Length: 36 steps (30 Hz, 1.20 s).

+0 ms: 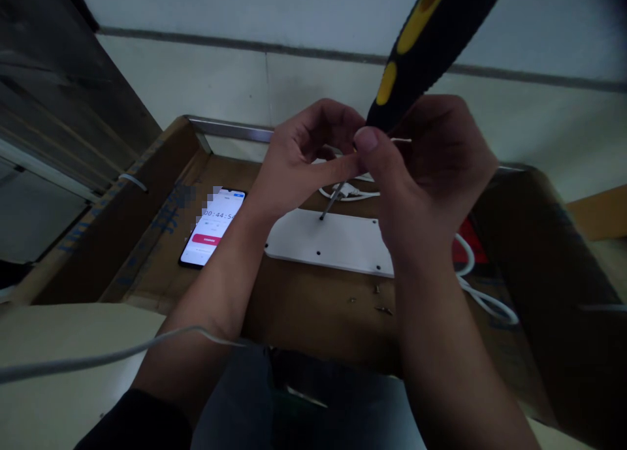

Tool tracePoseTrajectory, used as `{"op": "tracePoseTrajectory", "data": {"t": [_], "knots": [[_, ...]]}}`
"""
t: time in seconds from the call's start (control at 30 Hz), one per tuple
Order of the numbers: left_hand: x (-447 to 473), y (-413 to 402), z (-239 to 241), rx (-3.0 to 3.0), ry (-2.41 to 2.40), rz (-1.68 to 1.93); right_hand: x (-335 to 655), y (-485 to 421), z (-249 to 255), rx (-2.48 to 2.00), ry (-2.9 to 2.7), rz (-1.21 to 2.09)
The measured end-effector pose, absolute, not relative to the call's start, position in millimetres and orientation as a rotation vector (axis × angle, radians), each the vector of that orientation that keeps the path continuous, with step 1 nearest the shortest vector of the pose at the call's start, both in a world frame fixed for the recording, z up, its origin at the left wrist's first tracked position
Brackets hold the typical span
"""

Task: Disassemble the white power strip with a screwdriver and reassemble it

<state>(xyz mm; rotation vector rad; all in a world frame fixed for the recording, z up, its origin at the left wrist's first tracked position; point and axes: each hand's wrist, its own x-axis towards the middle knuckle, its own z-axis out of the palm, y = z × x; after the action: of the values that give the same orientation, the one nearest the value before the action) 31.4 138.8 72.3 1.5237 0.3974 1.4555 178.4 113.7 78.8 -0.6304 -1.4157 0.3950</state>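
"How does the white power strip (337, 240) look?"

"It lies flat in the brown tray (294, 300), to the right of the phone (215, 221). Its upward face has small dark holes; the tip of the black-and-yellow screwdriver (426, 51) stands at one."

"What is hidden?"

"The strip's right end, behind the right hand (426, 176). The screwdriver's top is cut off."

"And the hands?"

"The left hand (294, 166) is half curled, fingertips near the handle's base; whether it grips, one cannot tell. The right hand pinches the handle's lower end."
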Motion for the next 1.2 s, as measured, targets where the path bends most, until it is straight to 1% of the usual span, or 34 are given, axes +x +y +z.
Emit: {"op": "tracePoseTrajectory", "data": {"t": [0.37,0.63,1.2], "knots": [[33,133,77,1.477,0.467,1.399,180,114,77,-0.648,-1.422,0.379],[32,141,72,1.516,0.344,1.423,181,118,74,-0.52,-1.456,0.34],[32,144,72,1.584,0.39,1.429,181,122,73,-0.42,-1.462,0.251]]}}
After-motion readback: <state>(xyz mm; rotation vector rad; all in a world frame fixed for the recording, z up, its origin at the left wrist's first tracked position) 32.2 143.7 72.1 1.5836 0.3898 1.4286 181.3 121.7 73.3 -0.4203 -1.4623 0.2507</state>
